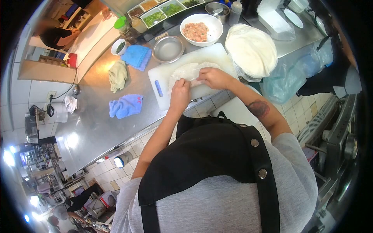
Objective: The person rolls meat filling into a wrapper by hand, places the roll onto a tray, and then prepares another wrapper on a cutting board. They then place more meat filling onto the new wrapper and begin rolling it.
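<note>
A thin, pale round wrapper (186, 70) lies on the white cutting board (219, 52), which has a blue handle slot. My left hand (181, 93) pinches the wrapper's near edge with its fingers closed. Beside it, my right hand (213, 77) has its fingertips closed on the same edge, farther right. Between the two hands the wrapper is partly folded over something pinkish, mostly hidden. Behind the board stands a white bowl (214, 30) with pinkish minced meat (195, 31). To the right is a tall stack of pale round wrappers (251, 50) on plastic.
A shallow metal bowl (168, 49) sits behind the board. Blue cloths (136, 55), a yellowish cloth (117, 75) and another blue cloth (126, 105) lie at left. Trays of chopped greens (171, 7) line the back. A plastic bag (285, 81) hangs at right. Another person (58, 38) stands far left.
</note>
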`<state>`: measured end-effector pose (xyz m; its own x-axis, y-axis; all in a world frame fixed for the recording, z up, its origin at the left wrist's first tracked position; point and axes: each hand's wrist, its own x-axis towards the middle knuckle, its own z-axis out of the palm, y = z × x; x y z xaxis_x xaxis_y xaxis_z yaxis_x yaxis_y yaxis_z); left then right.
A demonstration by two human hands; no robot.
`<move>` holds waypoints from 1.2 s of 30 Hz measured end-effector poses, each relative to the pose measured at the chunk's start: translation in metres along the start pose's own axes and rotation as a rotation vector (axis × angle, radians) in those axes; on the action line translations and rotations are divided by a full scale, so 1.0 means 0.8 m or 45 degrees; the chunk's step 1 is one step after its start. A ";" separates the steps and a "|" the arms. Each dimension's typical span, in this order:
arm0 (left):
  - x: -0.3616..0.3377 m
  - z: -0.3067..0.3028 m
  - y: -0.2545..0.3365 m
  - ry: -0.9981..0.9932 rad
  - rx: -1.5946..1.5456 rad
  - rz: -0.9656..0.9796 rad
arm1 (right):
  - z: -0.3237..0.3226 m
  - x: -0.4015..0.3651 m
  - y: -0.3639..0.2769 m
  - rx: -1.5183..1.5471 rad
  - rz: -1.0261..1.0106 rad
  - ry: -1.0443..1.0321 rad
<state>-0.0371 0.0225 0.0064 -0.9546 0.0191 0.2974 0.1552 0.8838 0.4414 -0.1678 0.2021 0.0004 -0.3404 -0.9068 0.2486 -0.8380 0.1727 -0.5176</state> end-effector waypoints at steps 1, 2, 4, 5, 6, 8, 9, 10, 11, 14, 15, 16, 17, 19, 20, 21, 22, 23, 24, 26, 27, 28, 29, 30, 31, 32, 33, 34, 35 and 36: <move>-0.001 0.001 0.006 -0.002 -0.002 0.000 | -0.001 0.001 -0.005 0.001 0.002 -0.001; -0.001 0.002 0.010 -0.001 0.020 -0.023 | -0.001 0.003 -0.010 -0.011 -0.031 0.036; -0.003 0.006 0.008 -0.003 0.041 -0.045 | 0.006 0.007 -0.021 -0.023 -0.062 0.074; -0.005 0.011 0.000 0.006 0.040 -0.030 | 0.013 0.008 -0.025 -0.081 -0.039 0.119; -0.004 0.010 -0.003 0.015 0.039 -0.016 | 0.018 0.009 -0.026 -0.140 -0.018 0.163; -0.006 0.006 -0.012 -0.001 0.032 -0.034 | 0.016 0.004 -0.015 -0.127 0.009 0.166; -0.009 0.002 -0.017 -0.022 0.025 -0.050 | 0.012 0.001 -0.011 -0.113 0.039 0.170; -0.012 -0.002 -0.021 -0.023 0.025 -0.051 | 0.007 -0.004 -0.007 -0.111 0.040 0.170; -0.015 -0.006 -0.025 -0.037 0.027 -0.075 | -0.002 -0.011 -0.001 -0.087 0.079 0.147; -0.023 -0.013 -0.032 -0.034 0.038 -0.092 | -0.020 -0.026 0.010 -0.066 0.132 0.117; -0.024 -0.017 -0.032 -0.015 0.050 -0.086 | -0.023 -0.028 0.012 -0.069 0.141 0.109; -0.026 -0.020 -0.031 -0.018 0.050 -0.084 | -0.025 -0.029 0.013 -0.069 0.144 0.111; -0.028 -0.023 -0.031 -0.009 0.109 -0.090 | -0.026 -0.029 0.014 -0.054 0.158 0.089; -0.028 -0.027 -0.031 -0.001 0.169 -0.095 | -0.029 -0.029 0.017 -0.041 0.172 0.069; -0.028 -0.027 -0.032 -0.019 0.196 -0.102 | -0.030 -0.027 0.019 -0.071 0.176 0.027; -0.028 -0.028 -0.034 -0.036 0.224 -0.110 | -0.032 -0.024 0.020 -0.102 0.179 -0.014; -0.027 -0.028 -0.037 -0.036 0.226 -0.110 | -0.034 -0.021 0.020 -0.101 0.177 -0.013; -0.025 -0.027 -0.041 -0.081 0.203 -0.113 | -0.037 -0.018 0.021 -0.031 0.241 -0.058; -0.022 -0.027 -0.046 -0.127 0.179 -0.116 | -0.042 -0.014 0.020 0.038 0.305 -0.104; -0.019 -0.026 -0.056 -0.111 0.101 -0.131 | -0.052 -0.004 0.022 0.061 0.337 -0.174; -0.015 -0.031 -0.056 -0.096 0.023 -0.146 | -0.056 0.001 0.023 0.083 0.369 -0.244; -0.010 -0.035 -0.056 -0.095 0.024 -0.146 | -0.060 0.005 0.024 0.084 0.367 -0.244; -0.005 -0.040 -0.058 -0.173 -0.016 -0.179 | -0.064 0.009 0.025 0.085 0.354 -0.287; 0.000 -0.045 -0.059 -0.251 -0.057 -0.212 | -0.066 0.013 0.028 0.087 0.340 -0.330; 0.003 -0.045 -0.066 -0.251 -0.056 -0.213 | -0.065 0.016 0.032 0.087 0.339 -0.330; 0.007 -0.046 -0.074 -0.321 -0.099 -0.235 | -0.063 0.019 0.037 0.122 0.370 -0.344; 0.012 -0.048 -0.076 -0.390 -0.143 -0.258 | -0.061 0.022 0.042 0.156 0.402 -0.358; 0.016 -0.049 -0.077 -0.389 -0.144 -0.258 | -0.058 0.023 0.045 0.155 0.401 -0.358; 0.021 -0.051 -0.078 -0.391 -0.103 -0.252 | -0.055 0.024 0.048 0.087 0.360 -0.321; 0.025 -0.053 -0.077 -0.394 -0.063 -0.246 | -0.053 0.025 0.049 0.020 0.319 -0.282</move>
<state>-0.0550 -0.0517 0.0212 -0.9981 0.0012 -0.0618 -0.0303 0.8615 0.5068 -0.2255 0.2068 0.0199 -0.4324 -0.8988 -0.0712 -0.7329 0.3964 -0.5530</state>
